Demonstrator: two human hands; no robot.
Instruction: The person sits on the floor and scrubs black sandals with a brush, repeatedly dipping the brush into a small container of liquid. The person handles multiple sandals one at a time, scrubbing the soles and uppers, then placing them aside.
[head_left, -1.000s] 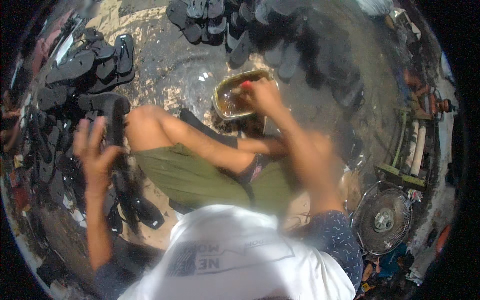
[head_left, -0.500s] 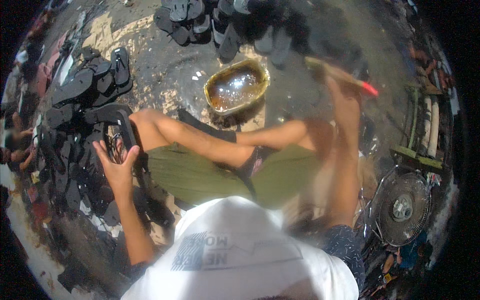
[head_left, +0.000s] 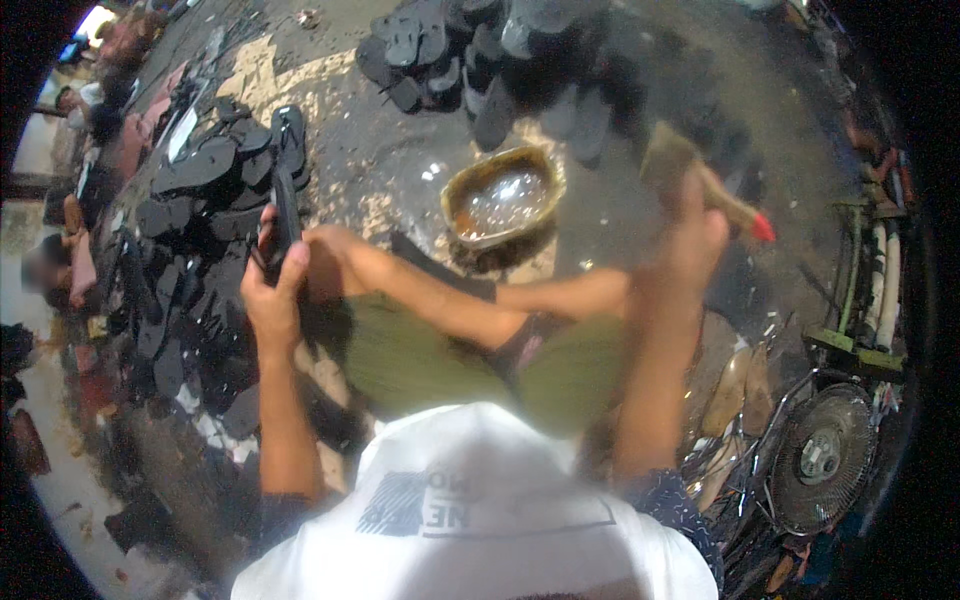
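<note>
The basin (head_left: 500, 238), with a yellowish rim and shiny brown liquid inside, sits on the stained floor (head_left: 390, 130) in front of the person's crossed legs (head_left: 440, 298). To the left of the basin, the left hand (head_left: 272, 300) is closed around a black sandal (head_left: 287, 205), thumb on the near side and fingers on the other, the sandal held nearly edge-on to the view. To the right of the basin, and well apart from it, the right hand (head_left: 692, 228) grasps a brush (head_left: 668, 160) by its handle; the bristle end points away from the person and the red tip sticks out to the right past the hand. Hand and brush are blurred, so the exact finger placement cannot be told. Farther left of the basin lies a heap of black sandals (head_left: 195, 165), partly behind the held one. Beyond the basin is a cluster of dark sandals (head_left: 490, 110), and to its far left a torn piece of cardboard (head_left: 250, 70). Right of the basin and nearer the person stands a round fan (head_left: 822, 455), with a green frame (head_left: 855, 350) just beyond the fan.
</note>
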